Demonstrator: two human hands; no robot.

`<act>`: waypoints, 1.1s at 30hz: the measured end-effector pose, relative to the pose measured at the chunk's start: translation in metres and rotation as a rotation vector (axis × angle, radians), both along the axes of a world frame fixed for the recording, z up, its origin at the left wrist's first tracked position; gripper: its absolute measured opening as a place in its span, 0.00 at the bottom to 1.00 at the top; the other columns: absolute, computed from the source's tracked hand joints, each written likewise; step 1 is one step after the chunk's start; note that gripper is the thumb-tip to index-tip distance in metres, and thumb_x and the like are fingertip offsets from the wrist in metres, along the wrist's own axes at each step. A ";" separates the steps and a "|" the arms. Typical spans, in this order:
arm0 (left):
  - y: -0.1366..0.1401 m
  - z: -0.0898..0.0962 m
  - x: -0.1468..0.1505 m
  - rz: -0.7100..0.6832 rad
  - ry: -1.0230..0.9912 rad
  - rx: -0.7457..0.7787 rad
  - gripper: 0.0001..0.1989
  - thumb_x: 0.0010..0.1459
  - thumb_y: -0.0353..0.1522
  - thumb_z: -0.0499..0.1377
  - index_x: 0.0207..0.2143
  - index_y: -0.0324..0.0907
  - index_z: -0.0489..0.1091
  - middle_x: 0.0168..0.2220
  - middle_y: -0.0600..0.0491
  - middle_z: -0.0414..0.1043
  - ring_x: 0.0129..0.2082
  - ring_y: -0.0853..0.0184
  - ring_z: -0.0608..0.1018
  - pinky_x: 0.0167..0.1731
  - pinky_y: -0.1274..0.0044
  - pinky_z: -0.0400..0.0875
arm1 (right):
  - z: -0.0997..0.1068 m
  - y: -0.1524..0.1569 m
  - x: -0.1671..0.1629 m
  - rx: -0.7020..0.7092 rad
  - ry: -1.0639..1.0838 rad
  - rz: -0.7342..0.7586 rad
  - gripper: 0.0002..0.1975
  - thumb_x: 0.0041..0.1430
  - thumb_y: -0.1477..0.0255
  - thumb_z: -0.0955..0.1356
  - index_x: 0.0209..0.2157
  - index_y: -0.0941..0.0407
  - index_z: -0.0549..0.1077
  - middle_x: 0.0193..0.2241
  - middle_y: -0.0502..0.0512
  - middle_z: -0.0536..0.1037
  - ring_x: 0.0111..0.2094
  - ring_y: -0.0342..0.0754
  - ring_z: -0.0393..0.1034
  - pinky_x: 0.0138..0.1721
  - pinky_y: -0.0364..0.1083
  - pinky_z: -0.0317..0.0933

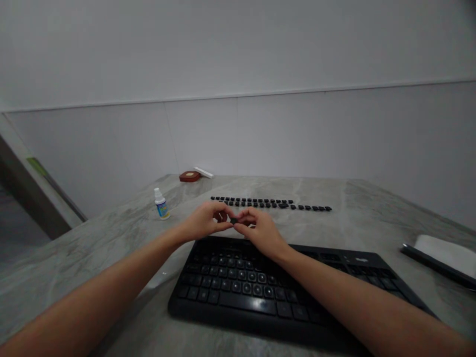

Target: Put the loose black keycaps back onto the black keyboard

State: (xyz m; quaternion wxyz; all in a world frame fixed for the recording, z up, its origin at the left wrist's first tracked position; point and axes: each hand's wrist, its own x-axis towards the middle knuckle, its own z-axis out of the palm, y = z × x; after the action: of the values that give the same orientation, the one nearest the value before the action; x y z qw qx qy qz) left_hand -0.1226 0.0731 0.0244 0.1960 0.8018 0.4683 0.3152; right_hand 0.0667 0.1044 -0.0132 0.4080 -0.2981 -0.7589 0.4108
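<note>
A small black keycap [234, 220] is pinched between my two hands, just above the far edge of the keyboard. My left hand [208, 218] is closed on its left side with thumb and fingertips. From the right, my right hand [260, 230] grips the same piece in the same way. Below them lies a black keyboard [247, 303] on the marbled table; my right forearm covers part of its right half. Beyond my hands, loose black keycaps [266, 201] stand in two rows, partly hidden by my left fingers.
A white spray bottle [161, 204] with a blue label stands at the left. Near the wall are a brown case [189, 176] and a white flat object [204, 172]. At the right edge lies a white item [448, 253] beside a dark bar [435, 265]. The grey table [122, 238] is marbled.
</note>
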 end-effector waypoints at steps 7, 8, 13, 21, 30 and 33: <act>-0.056 -0.021 -0.021 0.117 -0.064 0.044 0.08 0.55 0.34 0.61 0.37 0.41 0.74 0.32 0.53 0.74 0.31 0.67 0.73 0.35 0.75 0.68 | 0.007 -0.026 -0.006 0.316 -0.188 0.171 0.07 0.56 0.77 0.69 0.38 0.56 0.74 0.33 0.52 0.81 0.35 0.46 0.76 0.38 0.46 0.66; -0.058 -0.023 -0.022 0.105 -0.050 0.041 0.08 0.55 0.34 0.61 0.37 0.41 0.74 0.32 0.53 0.74 0.32 0.67 0.73 0.36 0.75 0.69 | 0.006 -0.028 -0.006 0.354 -0.207 0.184 0.07 0.56 0.76 0.69 0.38 0.56 0.74 0.34 0.53 0.81 0.36 0.47 0.76 0.39 0.46 0.66; -0.059 -0.022 -0.020 0.087 -0.056 0.053 0.08 0.54 0.33 0.62 0.37 0.41 0.74 0.33 0.53 0.75 0.34 0.66 0.74 0.37 0.74 0.69 | 0.004 -0.028 -0.001 0.418 -0.251 0.172 0.09 0.56 0.76 0.70 0.40 0.56 0.73 0.34 0.53 0.80 0.36 0.47 0.75 0.40 0.46 0.66; -0.062 -0.020 -0.020 0.065 -0.042 0.103 0.07 0.55 0.32 0.62 0.37 0.42 0.73 0.33 0.54 0.74 0.34 0.67 0.74 0.37 0.75 0.69 | 0.004 -0.028 -0.001 0.481 -0.270 0.164 0.07 0.56 0.75 0.70 0.39 0.56 0.74 0.33 0.53 0.78 0.35 0.46 0.72 0.38 0.45 0.65; -0.060 -0.016 -0.025 -0.049 -0.033 0.149 0.05 0.57 0.29 0.62 0.37 0.41 0.72 0.36 0.52 0.75 0.37 0.66 0.75 0.41 0.73 0.69 | 0.005 -0.030 0.000 0.536 -0.325 0.164 0.06 0.57 0.76 0.68 0.38 0.57 0.73 0.32 0.53 0.76 0.33 0.45 0.69 0.36 0.45 0.62; -0.057 -0.017 -0.031 -0.070 -0.008 0.158 0.02 0.56 0.29 0.62 0.32 0.40 0.71 0.36 0.52 0.74 0.37 0.67 0.75 0.40 0.74 0.69 | 0.005 -0.031 0.000 0.540 -0.355 0.154 0.07 0.56 0.77 0.67 0.39 0.58 0.73 0.33 0.54 0.76 0.34 0.46 0.69 0.37 0.45 0.62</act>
State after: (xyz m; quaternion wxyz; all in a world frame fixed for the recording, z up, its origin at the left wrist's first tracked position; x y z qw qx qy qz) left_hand -0.1540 0.0161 0.0078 0.1449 0.8296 0.4128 0.3471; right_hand 0.0666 0.0739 -0.0082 0.3014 -0.1877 -0.9200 0.1661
